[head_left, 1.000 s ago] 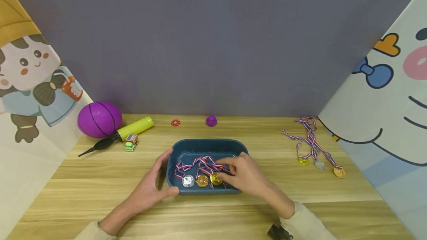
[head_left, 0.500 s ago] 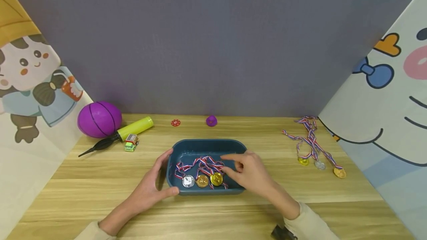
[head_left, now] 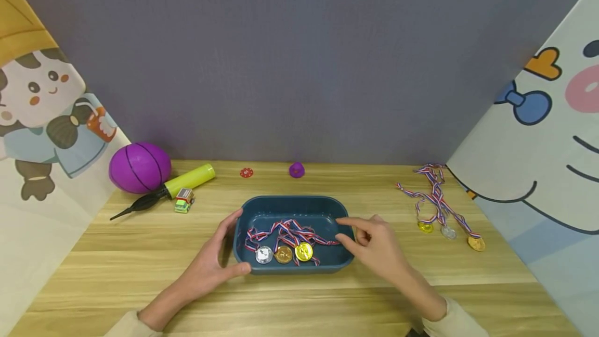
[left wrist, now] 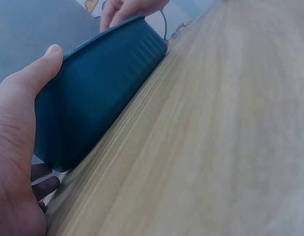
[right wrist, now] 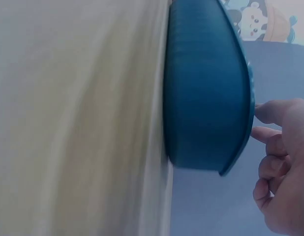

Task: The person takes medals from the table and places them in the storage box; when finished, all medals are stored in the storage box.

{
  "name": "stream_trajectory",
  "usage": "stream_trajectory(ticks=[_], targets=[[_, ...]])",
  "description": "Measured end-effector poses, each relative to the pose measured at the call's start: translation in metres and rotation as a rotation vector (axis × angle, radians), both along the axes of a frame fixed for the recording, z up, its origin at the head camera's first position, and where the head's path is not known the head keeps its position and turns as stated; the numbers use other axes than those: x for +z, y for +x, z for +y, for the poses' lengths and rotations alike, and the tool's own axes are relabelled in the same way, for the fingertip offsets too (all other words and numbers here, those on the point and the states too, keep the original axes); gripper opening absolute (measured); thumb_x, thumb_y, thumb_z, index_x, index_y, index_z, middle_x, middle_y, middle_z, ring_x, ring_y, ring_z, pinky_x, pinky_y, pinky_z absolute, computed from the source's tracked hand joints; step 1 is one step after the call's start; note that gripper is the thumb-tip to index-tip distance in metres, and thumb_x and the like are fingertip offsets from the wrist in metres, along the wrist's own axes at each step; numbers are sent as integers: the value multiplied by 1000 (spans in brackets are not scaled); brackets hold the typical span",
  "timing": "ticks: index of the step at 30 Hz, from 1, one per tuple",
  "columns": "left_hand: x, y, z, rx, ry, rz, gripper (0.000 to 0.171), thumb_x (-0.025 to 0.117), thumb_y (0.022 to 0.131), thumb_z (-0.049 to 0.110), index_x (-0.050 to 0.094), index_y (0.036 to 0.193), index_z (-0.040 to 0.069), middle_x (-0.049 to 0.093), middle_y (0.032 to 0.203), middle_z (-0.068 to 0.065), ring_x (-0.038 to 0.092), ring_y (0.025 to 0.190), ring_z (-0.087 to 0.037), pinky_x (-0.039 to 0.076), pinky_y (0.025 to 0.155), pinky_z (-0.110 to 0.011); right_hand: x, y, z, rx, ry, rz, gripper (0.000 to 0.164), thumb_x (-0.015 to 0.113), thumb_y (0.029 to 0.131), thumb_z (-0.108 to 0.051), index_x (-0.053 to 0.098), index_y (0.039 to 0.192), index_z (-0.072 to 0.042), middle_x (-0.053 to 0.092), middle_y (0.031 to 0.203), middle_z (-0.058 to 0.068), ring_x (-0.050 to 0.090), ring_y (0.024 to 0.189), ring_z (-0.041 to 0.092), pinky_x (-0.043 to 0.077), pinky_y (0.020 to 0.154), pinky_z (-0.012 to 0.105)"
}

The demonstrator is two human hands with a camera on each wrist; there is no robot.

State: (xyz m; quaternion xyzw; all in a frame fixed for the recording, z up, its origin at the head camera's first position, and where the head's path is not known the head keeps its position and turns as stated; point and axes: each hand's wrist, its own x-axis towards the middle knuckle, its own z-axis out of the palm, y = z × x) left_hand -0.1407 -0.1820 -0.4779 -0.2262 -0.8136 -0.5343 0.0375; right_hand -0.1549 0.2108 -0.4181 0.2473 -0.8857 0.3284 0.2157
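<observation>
A dark blue plastic tub (head_left: 299,269) stands on the wooden table. My left hand (head_left: 206,264) holds its left end, thumb at the front corner and fingers round the back; the left wrist view shows the thumb (left wrist: 48,64) near the rim. Inside lie a silver medal (head_left: 264,255), a bronze-coloured medal (head_left: 283,255) and a gold medal (head_left: 304,251) in a row, with striped ribbons (head_left: 292,230) bunched behind them. My right hand (head_left: 376,248) is over the tub's right rim, its thumb and index finger apart with nothing between them. One ribbon end lies by that thumb.
Three more ribboned medals (head_left: 448,231) lie at the right. A purple ball (head_left: 140,168), a yellow pump (head_left: 189,181) and a small toy truck (head_left: 184,200) are at the left. By the grey back wall lie a red chip (head_left: 246,172) and a purple ring-like object (head_left: 297,170).
My right hand has drawn away from the gold medal towards the tub's right rim, uncovering the medal and a ribbon stretching right. The left hand and tub have stayed in place.
</observation>
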Motion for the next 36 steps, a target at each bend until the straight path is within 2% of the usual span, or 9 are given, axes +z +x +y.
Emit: stream_trajectory(ticks=[5,14,18,21,31,36], targets=[[0,0,0,-6,3,7,113,92,87,29,23,178,29,51,163,-22,49,148,-51,31,120,-81,-4,3,18,-37,-26,-5,30,95,87,-8,87,115,-11,31,59,-21,30,64,1,38,70,28],[-1,-1,-1,-10,6,11,113,91,88,31,22,178,28,50,164,-23,48,149,-51,32,120,-79,-6,3,46,-66,-90,37,35,95,81,2,87,112,-11,33,57,-12,25,59,-4,36,67,23],[-1,-1,-1,-11,7,5,112,91,89,32,22,178,29,50,164,-23,48,149,-51,32,120,-79,-7,6,56,-103,-130,5,34,94,82,4,87,111,-9,34,57,-11,23,57,-5,36,53,21],[-1,-1,0,-7,4,3,112,91,89,33,23,178,29,50,165,-23,48,149,-52,32,120,-80,-8,8,64,-142,-148,-17,32,94,83,4,86,112,-9,34,57,-11,22,54,-5,34,47,21],[-1,0,-1,-4,0,0,112,91,89,33,23,178,30,49,166,-24,47,150,-53,31,120,-81,-11,7,92,-251,-160,-22,31,95,82,3,87,110,-7,36,56,-8,26,54,-3,35,50,20],[-1,0,-1,-4,1,-2,113,91,89,32,23,178,30,49,166,-23,47,150,-52,31,120,-80,-12,5,105,-294,-154,-28,30,96,81,3,86,109,-4,36,57,-7,25,54,-3,32,47,22]])
